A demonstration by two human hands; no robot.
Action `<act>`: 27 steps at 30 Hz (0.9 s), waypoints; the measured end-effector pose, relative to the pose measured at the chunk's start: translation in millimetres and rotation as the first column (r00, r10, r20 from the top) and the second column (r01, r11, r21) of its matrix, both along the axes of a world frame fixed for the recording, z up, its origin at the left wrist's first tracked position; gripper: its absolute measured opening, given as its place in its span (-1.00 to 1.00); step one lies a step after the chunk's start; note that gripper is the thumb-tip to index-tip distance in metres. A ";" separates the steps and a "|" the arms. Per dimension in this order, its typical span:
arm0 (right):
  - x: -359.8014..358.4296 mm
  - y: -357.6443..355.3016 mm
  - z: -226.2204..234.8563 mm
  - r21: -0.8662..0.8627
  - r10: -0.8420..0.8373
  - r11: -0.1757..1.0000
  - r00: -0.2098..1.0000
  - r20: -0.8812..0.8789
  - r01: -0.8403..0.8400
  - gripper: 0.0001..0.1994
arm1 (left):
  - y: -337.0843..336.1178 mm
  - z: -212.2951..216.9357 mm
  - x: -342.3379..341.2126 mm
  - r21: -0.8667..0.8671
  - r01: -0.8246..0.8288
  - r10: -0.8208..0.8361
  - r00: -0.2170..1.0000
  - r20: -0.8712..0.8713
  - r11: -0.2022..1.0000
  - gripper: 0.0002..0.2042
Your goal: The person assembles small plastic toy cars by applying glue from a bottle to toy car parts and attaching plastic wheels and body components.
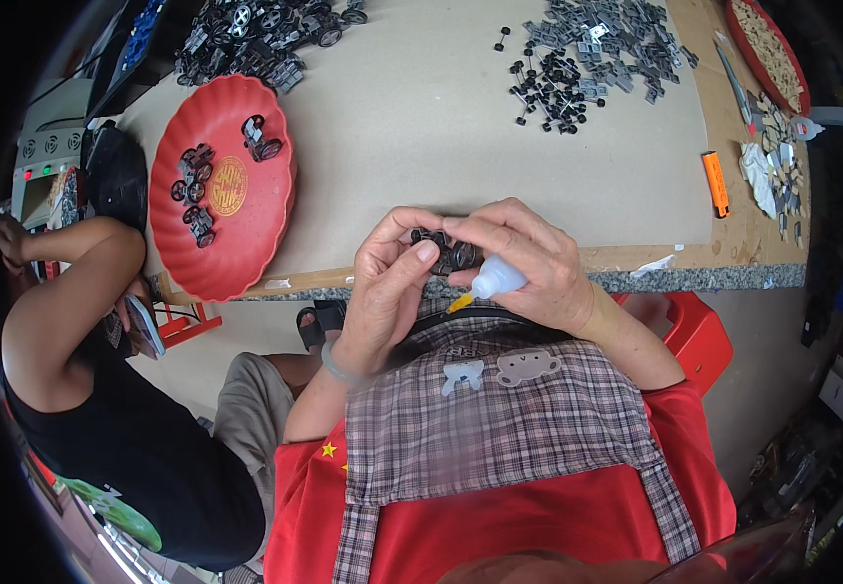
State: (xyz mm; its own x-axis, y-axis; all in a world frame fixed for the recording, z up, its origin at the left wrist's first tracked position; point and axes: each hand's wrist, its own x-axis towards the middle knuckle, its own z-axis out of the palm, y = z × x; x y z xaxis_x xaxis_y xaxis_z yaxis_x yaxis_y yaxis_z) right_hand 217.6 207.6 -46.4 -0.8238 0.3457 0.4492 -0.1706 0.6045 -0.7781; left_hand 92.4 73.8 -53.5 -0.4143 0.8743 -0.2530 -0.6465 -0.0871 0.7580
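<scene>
The small black wheeled assembly (444, 249) sits between the two hands, just at the near edge of the work table (421, 127), over the speckled stone lip. The left hand (387, 282) pinches it from the left side — thumb across the front, fingers curled over the top. The right hand (529, 258) closes around a small white squeeze bottle (495, 279) with a yellow tip, the bottle lying in the palm and angled down and to the left, just below the assembly; the same hand's fingertips also reach over to touch the assembly from the right. So both hands are clenched, meeting on the one piece.

Left of the assembly, on the table, a red round tray (217, 185) holds a few finished wheeled pieces. Farther back from the assembly lie a heap of black wheels and frames (266, 34), a pile of grey parts (606, 44) and a cluster of small black axles (550, 90). Well to the right lies an orange marker (714, 182). Another person in a black top (100, 389) sits beyond the tray, to the left.
</scene>
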 end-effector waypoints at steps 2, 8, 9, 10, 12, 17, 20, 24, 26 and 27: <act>2.0 1.1 0.4 -0.003 0.015 1.000 1.000 0.006 -0.014 -0.46 | -0.9 -0.8 -0.3 -0.005 -0.009 0.009 1.000 -0.017 1.000 -0.79; 1.4 0.2 -4.1 -0.013 -0.026 1.000 1.000 -0.003 0.026 -0.48 | 1.2 2.4 1.6 0.006 -0.027 0.027 1.000 0.015 1.000 -0.78; 1.4 0.3 -4.3 -0.001 -0.025 1.000 1.000 -0.004 0.025 -0.48 | 0.3 0.9 0.6 0.005 -0.018 0.018 1.000 0.021 1.000 -0.77; 2.2 0.9 -3.5 -0.002 -0.024 1.000 1.000 -0.005 0.024 -0.48 | -0.4 -0.2 0.3 0.004 -0.009 0.008 1.000 0.027 1.000 -0.77; 3.9 3.0 0.1 -0.062 0.017 0.998 0.999 0.044 -0.014 -0.51 | -1.1 -1.3 0.8 0.028 -0.011 0.010 0.999 0.042 1.000 -0.79; 2.2 8.0 4.4 -0.379 0.055 0.925 0.997 0.048 -0.033 -0.70 | 0.2 -0.9 3.3 0.083 -0.007 0.014 0.997 -0.075 0.997 -0.81; 2.3 11.2 4.7 -0.383 0.047 0.924 0.995 0.083 -0.012 -0.81 | -2.1 -3.8 2.5 0.032 0.028 -0.020 0.976 -0.217 0.999 -0.82; 3.3 13.5 6.4 -0.273 0.065 0.961 0.994 0.091 -0.038 -0.86 | -1.4 5.9 3.9 -0.017 0.033 -0.037 0.882 -0.470 0.999 -0.81; 3.1 14.2 5.5 -0.259 0.068 0.965 0.993 0.100 -0.040 -0.86 | -0.2 5.4 3.5 -0.033 0.020 -0.035 0.836 -0.548 0.999 -0.81; 3.0 14.3 5.4 -0.246 0.071 0.968 0.992 0.104 -0.044 -0.86 | 0.5 4.8 3.1 -0.021 -0.001 -0.013 0.736 -0.677 1.000 -0.81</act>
